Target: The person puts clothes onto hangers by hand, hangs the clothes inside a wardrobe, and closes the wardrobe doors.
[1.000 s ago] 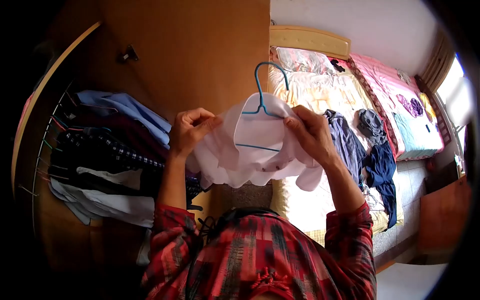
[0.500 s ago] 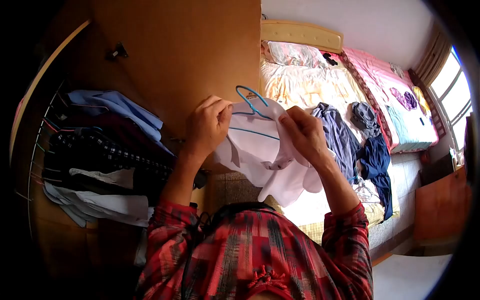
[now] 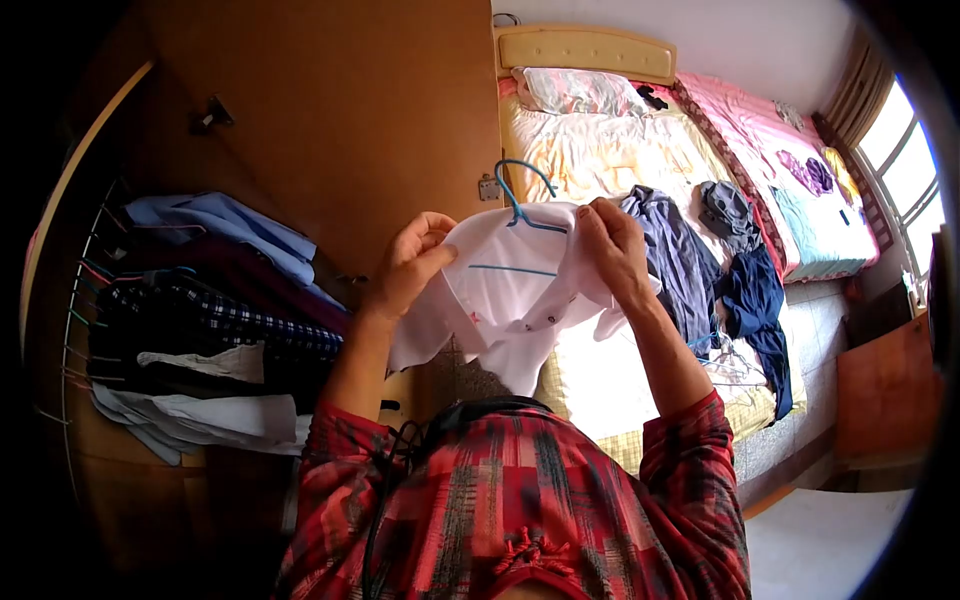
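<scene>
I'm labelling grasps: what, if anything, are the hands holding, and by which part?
A white shirt, by its upper edges: left hand on one side of the blue hanger, right hand on the other. Whether they grip the hanger cannot be told.

free room above the blue hanger [image 3: 516, 211], wooden door [image 3: 345, 125] leftward

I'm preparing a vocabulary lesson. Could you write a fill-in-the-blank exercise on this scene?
1. The left hand and right hand hold a shirt coloured ____.
2. The hanger at its collar is coloured ____.
3. Hanging clothes are on the picture's ____ side.
Missing words: white; blue; left.
</scene>
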`<action>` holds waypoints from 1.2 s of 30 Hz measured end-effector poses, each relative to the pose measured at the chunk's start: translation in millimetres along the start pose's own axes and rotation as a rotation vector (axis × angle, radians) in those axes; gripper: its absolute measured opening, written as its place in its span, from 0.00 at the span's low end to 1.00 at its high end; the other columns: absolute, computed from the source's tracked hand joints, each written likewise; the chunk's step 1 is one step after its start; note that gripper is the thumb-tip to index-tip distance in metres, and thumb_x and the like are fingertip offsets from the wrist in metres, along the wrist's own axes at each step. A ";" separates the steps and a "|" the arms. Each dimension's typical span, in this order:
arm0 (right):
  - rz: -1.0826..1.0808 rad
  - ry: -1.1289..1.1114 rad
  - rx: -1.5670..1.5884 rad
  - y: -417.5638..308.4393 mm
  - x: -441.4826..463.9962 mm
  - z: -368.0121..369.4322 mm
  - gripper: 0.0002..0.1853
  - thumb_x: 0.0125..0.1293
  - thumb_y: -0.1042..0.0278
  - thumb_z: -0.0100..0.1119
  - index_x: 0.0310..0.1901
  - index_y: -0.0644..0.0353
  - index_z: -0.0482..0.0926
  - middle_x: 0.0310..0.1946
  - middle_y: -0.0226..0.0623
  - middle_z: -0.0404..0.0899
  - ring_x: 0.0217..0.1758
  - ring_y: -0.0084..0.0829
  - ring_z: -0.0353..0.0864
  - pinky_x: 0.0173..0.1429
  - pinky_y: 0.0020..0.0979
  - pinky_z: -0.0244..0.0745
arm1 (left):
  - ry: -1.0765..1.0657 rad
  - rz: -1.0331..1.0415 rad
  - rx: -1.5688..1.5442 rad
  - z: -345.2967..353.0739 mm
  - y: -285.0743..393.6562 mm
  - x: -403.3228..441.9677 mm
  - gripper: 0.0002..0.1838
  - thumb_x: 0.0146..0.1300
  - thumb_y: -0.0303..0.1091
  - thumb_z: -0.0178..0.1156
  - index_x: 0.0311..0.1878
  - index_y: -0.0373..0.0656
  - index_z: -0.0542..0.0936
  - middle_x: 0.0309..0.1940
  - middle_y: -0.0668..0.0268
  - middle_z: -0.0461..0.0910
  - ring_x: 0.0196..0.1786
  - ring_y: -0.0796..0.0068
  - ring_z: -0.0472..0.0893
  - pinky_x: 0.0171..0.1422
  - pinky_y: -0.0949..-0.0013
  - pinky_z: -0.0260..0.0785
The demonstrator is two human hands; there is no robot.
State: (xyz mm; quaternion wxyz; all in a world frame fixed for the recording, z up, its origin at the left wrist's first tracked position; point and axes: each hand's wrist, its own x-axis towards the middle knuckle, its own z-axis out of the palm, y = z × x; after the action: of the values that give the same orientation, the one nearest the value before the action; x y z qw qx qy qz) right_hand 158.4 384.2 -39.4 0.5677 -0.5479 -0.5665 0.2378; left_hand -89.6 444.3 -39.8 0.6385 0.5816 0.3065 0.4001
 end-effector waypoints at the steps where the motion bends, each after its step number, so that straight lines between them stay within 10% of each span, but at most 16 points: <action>1: 0.017 0.001 0.034 -0.6 0.6 -1.0 0.13 0.65 0.66 0.50 0.26 0.67 0.71 0.17 0.28 0.64 0.24 0.17 0.61 0.27 0.24 0.61 | 0.001 0.037 0.152 -4.0 -3.6 -2.7 0.12 0.57 0.26 0.54 0.45 0.38 0.72 0.35 0.66 0.79 0.38 0.81 0.77 0.44 0.79 0.67; 6: 0.071 0.017 0.134 1.9 2.7 -6.9 0.14 0.66 0.64 0.47 0.25 0.64 0.69 0.18 0.24 0.63 0.25 0.15 0.60 0.28 0.22 0.59 | 0.000 0.044 0.519 -21.8 -32.1 -12.0 0.13 0.58 0.27 0.54 0.46 0.35 0.76 0.36 0.67 0.79 0.41 0.80 0.77 0.47 0.77 0.67; 12: 0.093 0.012 0.243 8.1 11.5 -10.6 0.15 0.67 0.62 0.49 0.25 0.61 0.71 0.19 0.20 0.63 0.23 0.12 0.60 0.26 0.19 0.56 | 0.001 -0.121 -0.558 -0.9 -16.6 -24.2 0.15 0.63 0.32 0.53 0.52 0.38 0.75 0.45 0.68 0.78 0.46 0.77 0.76 0.55 0.74 0.66; 17: 0.128 0.009 0.375 0.1 14.7 -16.8 0.12 0.66 0.62 0.52 0.29 0.61 0.73 0.21 0.21 0.67 0.25 0.12 0.63 0.28 0.17 0.58 | 0.025 -0.079 0.518 -19.1 -16.1 -31.0 0.16 0.61 0.42 0.59 0.44 0.38 0.79 0.36 0.65 0.80 0.40 0.76 0.78 0.49 0.73 0.69; 20: 0.046 -0.075 0.321 -9.0 18.0 -22.6 0.11 0.66 0.63 0.53 0.31 0.62 0.74 0.23 0.22 0.69 0.27 0.13 0.64 0.31 0.18 0.60 | 0.468 0.472 0.811 -11.0 35.2 -44.8 0.11 0.54 0.35 0.67 0.34 0.38 0.80 0.22 0.67 0.79 0.25 0.79 0.76 0.31 0.74 0.69; 24: -0.048 -0.260 0.272 -19.1 26.7 -19.3 0.11 0.66 0.63 0.53 0.33 0.63 0.74 0.24 0.24 0.70 0.29 0.15 0.66 0.33 0.19 0.62 | 0.296 0.879 1.176 -11.8 81.7 -29.0 0.13 0.58 0.39 0.62 0.41 0.39 0.80 0.39 0.60 0.80 0.41 0.64 0.79 0.44 0.67 0.71; 28: -0.047 -0.252 0.295 -28.3 32.6 -10.1 0.11 0.66 0.63 0.53 0.33 0.62 0.74 0.24 0.25 0.70 0.29 0.16 0.66 0.32 0.19 0.62 | 0.008 0.430 0.982 -2.7 77.2 -25.7 0.19 0.60 0.40 0.59 0.50 0.38 0.77 0.45 0.59 0.79 0.45 0.70 0.78 0.48 0.72 0.70; 32: 0.060 -0.266 0.347 -23.3 35.5 -0.3 0.12 0.66 0.62 0.52 0.33 0.63 0.74 0.24 0.25 0.69 0.29 0.15 0.66 0.32 0.20 0.62 | 0.028 0.573 0.865 1.3 65.4 -28.8 0.22 0.57 0.38 0.64 0.53 0.39 0.76 0.39 0.61 0.81 0.39 0.77 0.79 0.42 0.77 0.71; 36: -0.283 -0.081 -0.063 -32.2 29.3 1.9 0.11 0.62 0.65 0.55 0.37 0.66 0.76 0.30 0.39 0.77 0.31 0.33 0.76 0.37 0.31 0.70 | 0.208 0.453 0.990 2.6 78.3 -29.0 0.16 0.53 0.34 0.66 0.46 0.39 0.81 0.28 0.64 0.80 0.29 0.78 0.77 0.31 0.76 0.68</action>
State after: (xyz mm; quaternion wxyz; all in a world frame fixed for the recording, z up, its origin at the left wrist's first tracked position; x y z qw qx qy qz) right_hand 152.5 401.8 0.1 0.5547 -0.4702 -0.6677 0.1595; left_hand -113.8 418.0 35.7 0.1530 0.8212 0.3866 0.3909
